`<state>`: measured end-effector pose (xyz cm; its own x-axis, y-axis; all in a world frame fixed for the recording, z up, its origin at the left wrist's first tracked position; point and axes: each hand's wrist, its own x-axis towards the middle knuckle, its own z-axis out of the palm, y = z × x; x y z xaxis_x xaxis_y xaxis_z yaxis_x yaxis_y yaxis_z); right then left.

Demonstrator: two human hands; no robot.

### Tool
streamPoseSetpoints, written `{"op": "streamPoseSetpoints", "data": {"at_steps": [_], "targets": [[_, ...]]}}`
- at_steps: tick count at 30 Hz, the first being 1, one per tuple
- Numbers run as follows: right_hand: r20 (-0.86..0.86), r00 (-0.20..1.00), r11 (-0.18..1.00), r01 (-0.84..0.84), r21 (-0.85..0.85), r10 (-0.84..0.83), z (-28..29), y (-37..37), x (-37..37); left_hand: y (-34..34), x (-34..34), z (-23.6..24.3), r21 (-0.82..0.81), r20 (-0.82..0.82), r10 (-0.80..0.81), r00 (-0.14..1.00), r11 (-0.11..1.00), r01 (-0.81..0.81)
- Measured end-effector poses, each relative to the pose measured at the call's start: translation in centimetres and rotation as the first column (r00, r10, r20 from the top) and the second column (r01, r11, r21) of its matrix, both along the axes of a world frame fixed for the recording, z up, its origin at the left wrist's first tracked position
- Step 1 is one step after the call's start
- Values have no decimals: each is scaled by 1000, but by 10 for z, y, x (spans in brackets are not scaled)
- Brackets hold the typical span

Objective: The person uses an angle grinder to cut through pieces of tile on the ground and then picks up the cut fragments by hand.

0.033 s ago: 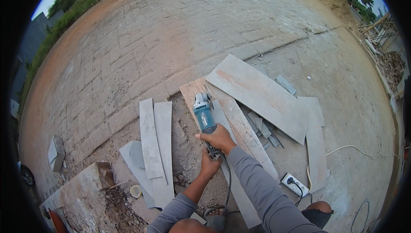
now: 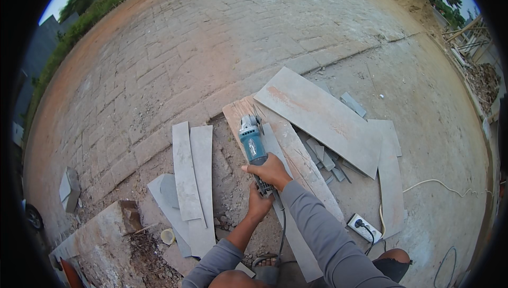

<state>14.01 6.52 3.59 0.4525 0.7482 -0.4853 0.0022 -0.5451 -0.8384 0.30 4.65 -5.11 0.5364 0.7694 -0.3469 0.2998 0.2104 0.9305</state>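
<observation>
A teal angle grinder (image 2: 253, 142) rests with its head on a narrow grey tile strip (image 2: 275, 145) that lies along a wooden plank (image 2: 238, 111). My right hand (image 2: 272, 170) grips the grinder's body from above. Just behind it, my left hand (image 2: 259, 203) closes around the tool's rear end, where the black cable (image 2: 283, 230) leaves. Both arms are in grey sleeves and come in from the lower edge. The cutting disc is hidden under the grinder's head.
A large grey tile (image 2: 323, 119) lies right of the plank, with small offcuts (image 2: 323, 153) beside it. Long tile strips (image 2: 193, 171) lie to the left. A white power strip (image 2: 364, 227) and white cord (image 2: 434, 182) are at the right, a concrete block (image 2: 90, 230) at lower left.
</observation>
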Motion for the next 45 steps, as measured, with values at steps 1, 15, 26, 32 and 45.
{"op": "streamPoseSetpoints", "data": {"at_steps": [1,15,26,32,45], "targets": [[1,1000,1000,0,1,0,-2,0,0,0,0,-2,0,5,0,1000,1000,0],[34,999,1000,-15,-18,15,-3,-5,0,1,1,2,-56,9,5,1000,998,-5],[20,1000,1000,-6,3,6,2,-11,-2,2,0,0,-61,12,-2,1000,998,2],[55,998,1000,-14,-14,15,-4,-12,-4,3,-2,-9,-48,8,-13,1000,999,14],[64,998,1000,-13,-14,14,-2,-19,-6,-6,-1,13,-83,35,5,999,997,-2]]}}
